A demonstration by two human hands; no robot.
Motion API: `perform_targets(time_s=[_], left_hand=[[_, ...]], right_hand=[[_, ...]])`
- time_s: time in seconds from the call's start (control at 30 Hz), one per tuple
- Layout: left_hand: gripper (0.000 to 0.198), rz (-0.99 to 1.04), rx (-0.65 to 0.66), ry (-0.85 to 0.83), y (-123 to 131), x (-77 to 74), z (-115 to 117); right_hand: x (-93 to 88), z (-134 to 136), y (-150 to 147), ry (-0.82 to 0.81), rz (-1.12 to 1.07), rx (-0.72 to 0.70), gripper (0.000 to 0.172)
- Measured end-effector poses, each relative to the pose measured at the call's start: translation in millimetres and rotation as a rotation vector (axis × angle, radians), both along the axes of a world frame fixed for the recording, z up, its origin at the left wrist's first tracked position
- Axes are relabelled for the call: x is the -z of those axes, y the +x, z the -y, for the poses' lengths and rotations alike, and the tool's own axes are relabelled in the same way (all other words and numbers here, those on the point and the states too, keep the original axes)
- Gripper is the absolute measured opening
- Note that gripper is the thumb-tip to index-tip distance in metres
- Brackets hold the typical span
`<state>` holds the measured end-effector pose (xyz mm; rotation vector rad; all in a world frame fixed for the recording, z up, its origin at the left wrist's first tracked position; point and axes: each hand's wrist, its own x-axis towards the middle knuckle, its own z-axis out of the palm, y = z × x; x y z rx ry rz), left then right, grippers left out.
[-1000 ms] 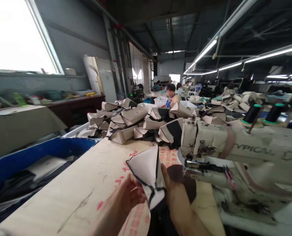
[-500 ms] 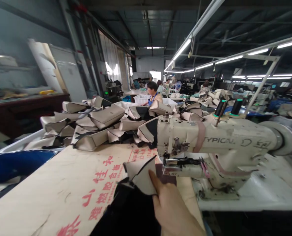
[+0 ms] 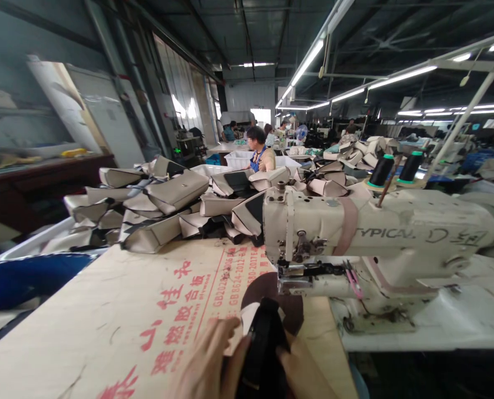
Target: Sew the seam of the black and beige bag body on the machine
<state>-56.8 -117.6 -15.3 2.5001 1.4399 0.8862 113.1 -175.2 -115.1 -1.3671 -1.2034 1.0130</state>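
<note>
Grip of the right hand (image 3: 303, 366) is closed on the edge of a sewn piece (image 3: 263, 354), as far as I can see from my distant post. For the left hand (image 3: 209, 357) I cannot tell if it is closed or only touching, because motion blurs its fingers. Lower edge of my view cuts off both wrists and the near end of the piece, and most of the right hand's fingers are hidden.

The left hand comes from below with its back toward me, fingers bent and pointing forward, the thumb against the piece. The right hand leans inward from the opposite side. Between them the piece is held steeply, above the near part of the counter (image 3: 118, 316); whether it touches the wood, I cannot say. It is black and soft-looking, with a pale flap behind.

The counter is smooth plywood with red printed characters. A dark brown round patch (image 3: 291, 313) lies partly under the sewing machine (image 3: 396, 221), whose cream paint is worn. Farther away, stiff beige pieces (image 3: 176, 194) with black trim are heaped.
</note>
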Motion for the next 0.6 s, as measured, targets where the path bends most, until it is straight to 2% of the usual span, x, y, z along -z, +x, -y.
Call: perform_targets(time_s=[0.1,0.2,0.27,0.37,0.5,0.6], left_hand=[[0.026,-0.169,0.074,0.032,32,17.9,12],[0.025,-0.235,0.099,0.021,38,27.2,6],[0.021,-0.218,0.110,0.020,35,27.6,1],[0.019,-0.162,0.125,0.055,31,26.5,0],[0.023,-0.150,0.135,0.036,34,27.2,-1],[0.024,-0.187,0.121,0.019,40,28.5,-2]], right_hand=[[-3.2,0,7,-0.037,0.141,-0.014,0.039],[-10.5,-6,22,0.001,0.369,0.042,0.038],[-15.9,-13,28,0.080,0.463,0.101,0.037],[-20.5,-24,25,0.188,0.502,0.102,0.043],[-20.6,-29,16,0.180,0.480,0.027,0.043],[-20.0,-28,15,0.142,0.469,0.026,0.041]])
